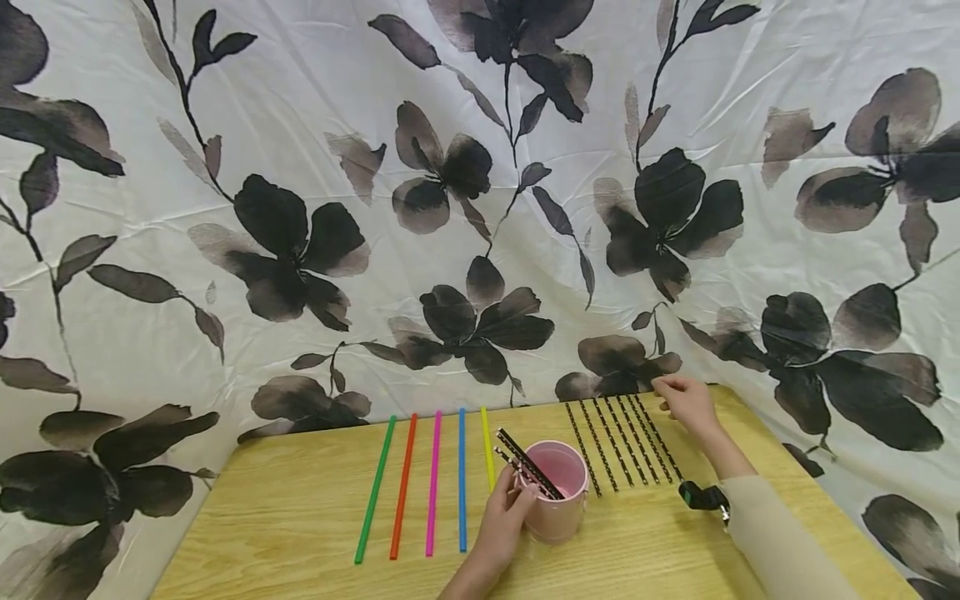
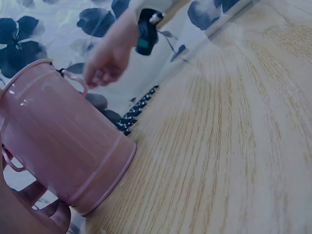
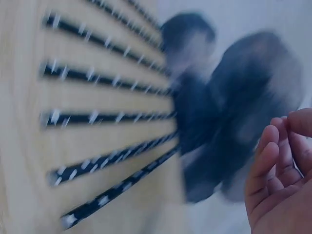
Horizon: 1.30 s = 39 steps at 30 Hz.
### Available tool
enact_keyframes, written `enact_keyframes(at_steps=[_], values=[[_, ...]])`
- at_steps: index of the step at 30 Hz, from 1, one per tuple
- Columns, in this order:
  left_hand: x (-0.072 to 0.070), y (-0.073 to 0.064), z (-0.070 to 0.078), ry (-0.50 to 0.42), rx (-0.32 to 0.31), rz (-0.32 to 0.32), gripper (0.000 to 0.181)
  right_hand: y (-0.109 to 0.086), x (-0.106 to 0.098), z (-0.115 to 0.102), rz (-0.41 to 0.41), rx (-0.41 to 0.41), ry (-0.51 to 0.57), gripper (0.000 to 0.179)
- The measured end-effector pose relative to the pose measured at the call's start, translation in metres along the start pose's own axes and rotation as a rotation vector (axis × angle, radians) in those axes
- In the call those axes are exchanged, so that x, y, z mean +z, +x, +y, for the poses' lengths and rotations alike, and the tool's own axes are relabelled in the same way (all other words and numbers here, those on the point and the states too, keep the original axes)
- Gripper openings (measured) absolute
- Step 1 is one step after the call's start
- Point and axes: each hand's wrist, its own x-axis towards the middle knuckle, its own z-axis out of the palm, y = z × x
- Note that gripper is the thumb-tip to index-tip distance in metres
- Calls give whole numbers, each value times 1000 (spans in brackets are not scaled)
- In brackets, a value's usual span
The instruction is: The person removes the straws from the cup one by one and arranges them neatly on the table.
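My left hand (image 1: 504,518) grips the side of a pink pail (image 1: 553,521), its thumb up by the rim. In the left wrist view the pail (image 2: 63,141) shows small loop handles, and fingers curl near its base. A few black patterned straws (image 1: 529,463) lean inside it toward the left. My right hand (image 1: 687,405) is raised by the far end of a row of black straws with white marks (image 1: 628,437). The right wrist view shows the thumb and bent fingers (image 3: 268,158) close together with nothing between them.
Green (image 1: 375,487), red (image 1: 403,487), pink (image 1: 433,483), blue (image 1: 462,483) and yellow (image 1: 487,450) straws lie side by side left of the pail on the wooden table (image 1: 285,517). A flowered cloth (image 1: 465,250) hangs behind the table's back edge.
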Motion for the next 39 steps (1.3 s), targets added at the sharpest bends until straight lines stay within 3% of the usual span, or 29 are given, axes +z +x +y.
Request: enact_keyframes(at_steps=[12,18,23,30,39], values=[[0,0,-2,30,8,13,51,-56,31,-88,-197,-188,121,27],[0,0,-1,30,4,5,50,-81,52,-122,-340,-264,74,19],[-1,0,0,5,-10,-5,51,-93,73,-144,-417,-350,-29,17],[-1,1,-1,-31,-13,-26,50,-93,100,-157,-494,-395,-120,16],[-2,1,-1,-6,-42,-21,53,-81,121,-148,-621,-259,-115,19]])
